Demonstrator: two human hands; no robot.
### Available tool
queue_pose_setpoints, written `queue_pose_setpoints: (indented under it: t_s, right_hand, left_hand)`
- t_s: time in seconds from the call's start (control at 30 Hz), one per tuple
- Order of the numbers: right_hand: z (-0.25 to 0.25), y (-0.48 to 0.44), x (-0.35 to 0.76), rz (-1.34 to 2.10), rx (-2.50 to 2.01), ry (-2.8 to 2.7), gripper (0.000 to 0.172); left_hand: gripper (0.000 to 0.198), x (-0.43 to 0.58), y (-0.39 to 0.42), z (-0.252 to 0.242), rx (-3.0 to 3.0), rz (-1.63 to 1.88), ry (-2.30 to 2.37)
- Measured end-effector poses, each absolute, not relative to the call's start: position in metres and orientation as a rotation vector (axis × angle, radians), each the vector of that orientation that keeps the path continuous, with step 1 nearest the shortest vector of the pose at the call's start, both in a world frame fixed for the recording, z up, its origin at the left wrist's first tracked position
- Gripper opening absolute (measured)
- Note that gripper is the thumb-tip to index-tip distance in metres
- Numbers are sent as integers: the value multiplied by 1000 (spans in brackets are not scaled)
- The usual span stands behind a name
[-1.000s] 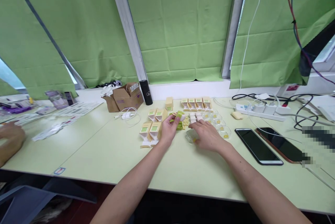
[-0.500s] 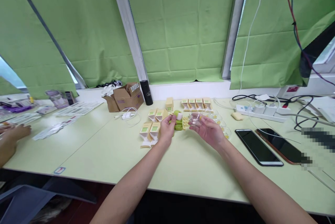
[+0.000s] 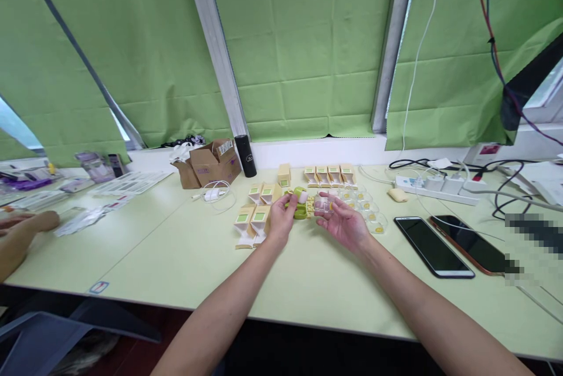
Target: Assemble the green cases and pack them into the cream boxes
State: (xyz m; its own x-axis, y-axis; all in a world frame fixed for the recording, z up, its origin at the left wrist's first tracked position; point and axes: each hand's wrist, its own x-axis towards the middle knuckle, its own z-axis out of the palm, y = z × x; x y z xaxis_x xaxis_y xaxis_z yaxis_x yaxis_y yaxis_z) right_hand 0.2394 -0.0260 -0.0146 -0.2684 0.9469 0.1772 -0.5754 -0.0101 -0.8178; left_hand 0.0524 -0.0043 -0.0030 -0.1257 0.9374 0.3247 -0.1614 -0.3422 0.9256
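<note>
Two bare hands meet over a pale green table (image 3: 189, 270), seen from the wearer's head. The left hand (image 3: 282, 217) pinches a small green-and-white piece (image 3: 301, 194) between thumb and fingers, above a green tray (image 3: 300, 212). The right hand (image 3: 345, 224), palm partly upward, holds a clear cup (image 3: 323, 205) just right of that piece, apart from it. Small yellow pieces (image 3: 309, 207) lie between the hands. More clear cups (image 3: 365, 205) stand right of the right hand; open cream cartons (image 3: 260, 216) stand left of the left hand. Farther right lie two phones (image 3: 433, 247). Behind, left of centre, a black bottle (image 3: 245, 156) stands beside a cardboard box (image 3: 215, 165).
</note>
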Motion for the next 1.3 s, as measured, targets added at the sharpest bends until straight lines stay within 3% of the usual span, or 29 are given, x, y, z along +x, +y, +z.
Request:
queue_pose_setpoints:
  t_s: [0.27, 0.8, 1.03, 1.3]
  right_hand:
    - [-10, -29, 239, 1513, -567, -991, 45]
    - [-22, -26, 231, 1368, -716, -1120, 75]
    - [-24, -26, 227, 1283, -792, -1279, 69]
    - [-26, -28, 226, 1492, -748, -1107, 60]
  left_hand:
    - [57, 51, -4, -5, 1287, 1605, 973]
    - [57, 52, -3, -7, 1334, 1605, 970]
    - [54, 53, -5, -7, 1329, 1577, 950]
    - [57, 52, -3, -8, 1339, 1593, 936]
